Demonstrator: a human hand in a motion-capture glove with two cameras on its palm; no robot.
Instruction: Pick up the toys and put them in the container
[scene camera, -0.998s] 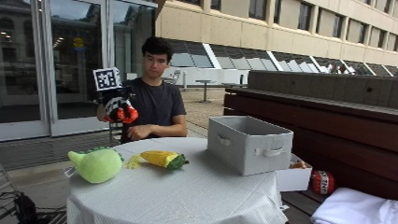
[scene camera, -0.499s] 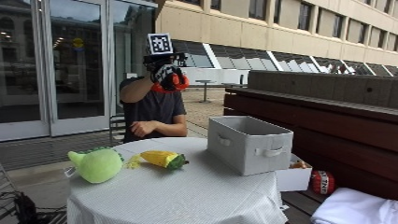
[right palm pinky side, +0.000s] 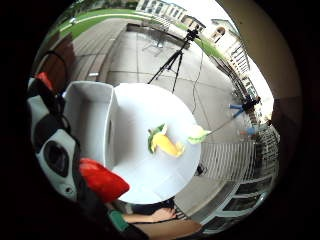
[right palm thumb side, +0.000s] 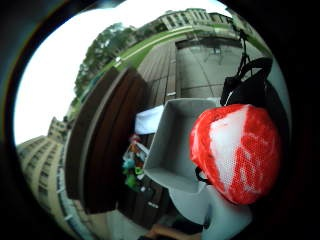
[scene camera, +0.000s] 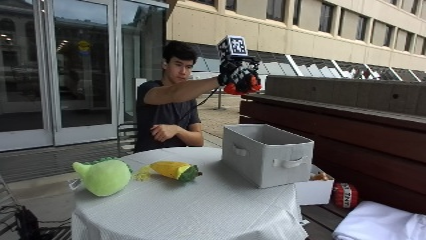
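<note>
**Red toy held high above the grey bin**

Red and white, a small mesh-covered toy (scene camera: 241, 88) sits in my gloved right hand (scene camera: 237, 76), my fingers curled around it. My arm is stretched out at about head height, so the hand and toy hang in the air well above the grey fabric bin (scene camera: 267, 154). The camera by my thumb shows the toy filling much of its view, with the open bin (right palm thumb side: 175, 145) beneath it.

I am seated behind a round table (scene camera: 200, 210) covered in a white cloth. The bin stands on the table, on the side nearest a dark wooden bench (scene camera: 346, 125). It has a white loop handle on the end and another on the long side, and what I can see of its inside shows only bare grey walls.

Two more toys lie on the cloth, well apart from the bin. A yellow corn cob toy (scene camera: 172, 170) with green leaves lies near the middle of the table. Just beside it, near the table's edge, rests a round light green plush (scene camera: 103, 176).

My bare left hand (scene camera: 163, 133) rests in front of my chest, fingers loosely curled, holding nothing.

Beside the table, below the bench, sits a small white box (scene camera: 314, 189) with bits and pieces in it, next to a red object (scene camera: 343, 195) and some white cloth (scene camera: 383, 225).
</note>
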